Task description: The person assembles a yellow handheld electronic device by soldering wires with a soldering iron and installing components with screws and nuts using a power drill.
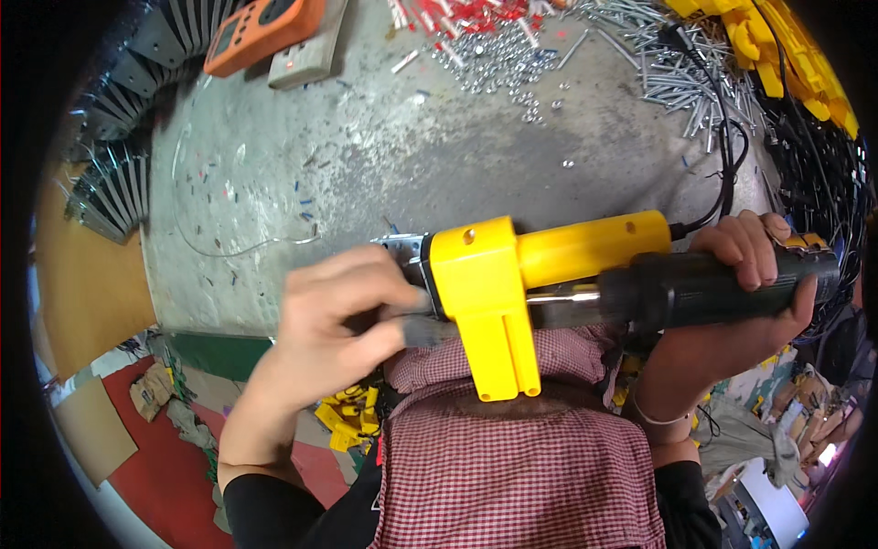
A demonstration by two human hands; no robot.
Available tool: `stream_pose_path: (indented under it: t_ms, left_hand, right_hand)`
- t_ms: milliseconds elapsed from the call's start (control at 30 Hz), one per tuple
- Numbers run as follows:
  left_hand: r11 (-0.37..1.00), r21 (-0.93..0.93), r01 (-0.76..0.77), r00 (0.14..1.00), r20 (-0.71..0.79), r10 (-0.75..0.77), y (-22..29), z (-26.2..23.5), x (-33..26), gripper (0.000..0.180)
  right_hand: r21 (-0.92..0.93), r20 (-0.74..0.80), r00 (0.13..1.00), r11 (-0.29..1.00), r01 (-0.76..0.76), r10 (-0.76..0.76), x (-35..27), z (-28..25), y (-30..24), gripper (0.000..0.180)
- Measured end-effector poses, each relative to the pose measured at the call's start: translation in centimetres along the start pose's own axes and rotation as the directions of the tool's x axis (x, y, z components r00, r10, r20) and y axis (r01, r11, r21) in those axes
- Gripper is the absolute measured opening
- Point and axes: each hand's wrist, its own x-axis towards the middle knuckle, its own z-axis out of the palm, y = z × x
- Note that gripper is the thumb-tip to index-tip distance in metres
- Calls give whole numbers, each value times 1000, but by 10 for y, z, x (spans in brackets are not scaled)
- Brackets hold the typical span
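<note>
A yellow plastic tool housing (485,293) with a tubular handle is held in front of my apron, a black cable leaving the handle's right end. My left hand (343,316) is closed at the housing's left end, around its black and metal end piece (413,256); the fingertips are slightly blurred. A black electric screwdriver (681,293) lies nearly level in my right hand (754,256), whose fingers wrap its rear grip. Its shiny bit (569,297) points left to the housing's side, below the handle. Where the bit's tip meets the housing is hidden.
Loose nuts (494,69), long screws (700,87) and red-and-white small parts (457,14) lie across the worktable's (357,156) far side. An orange multimeter (265,32) sits far left, near finned metal pieces (114,188). More yellow housings (796,55) and black cables crowd the right.
</note>
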Motion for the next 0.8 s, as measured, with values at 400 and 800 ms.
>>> stream_pose_path:
  t_ms: [400,800]
  left_hand:
    - [201,654,-729,683,684,254,43,61,148,12]
    - [858,502,-109,966,-150,211,9,-13,17,20]
  right_hand:
    - [-42,151,987,997,59,-52,5,0,-24,37]
    - [109,236,971,993,-55,28,33,-5,1,39]
